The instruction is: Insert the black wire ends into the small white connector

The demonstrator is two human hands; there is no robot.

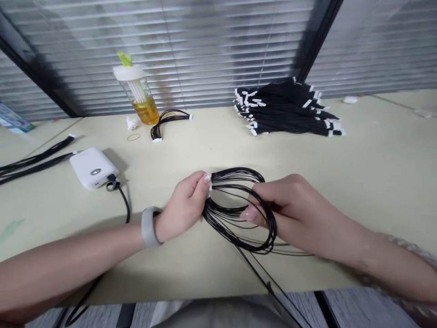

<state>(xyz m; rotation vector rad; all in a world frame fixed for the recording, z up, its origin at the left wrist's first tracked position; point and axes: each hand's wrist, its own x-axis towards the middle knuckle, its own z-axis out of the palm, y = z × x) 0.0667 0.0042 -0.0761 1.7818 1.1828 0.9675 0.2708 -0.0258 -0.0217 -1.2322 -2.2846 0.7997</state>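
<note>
My left hand, with a grey band at the wrist, is closed on the white connector end of a black wire harness. The thin wires bend round in wide loops above the table. On the right side of these loops my right hand is closed, thumb and fingers pinching some of the wires; its fingertips are partly hidden behind them. A few loose wires trail below, towards the table's front edge. How many connectors sit in my left hand I cannot tell, since the fingers cover them.
A pile of black harnesses with white connectors lies at the back right. A bottle of amber liquid and a short harness are at the back. On the left are a white power bank with a cable, and more black harnesses.
</note>
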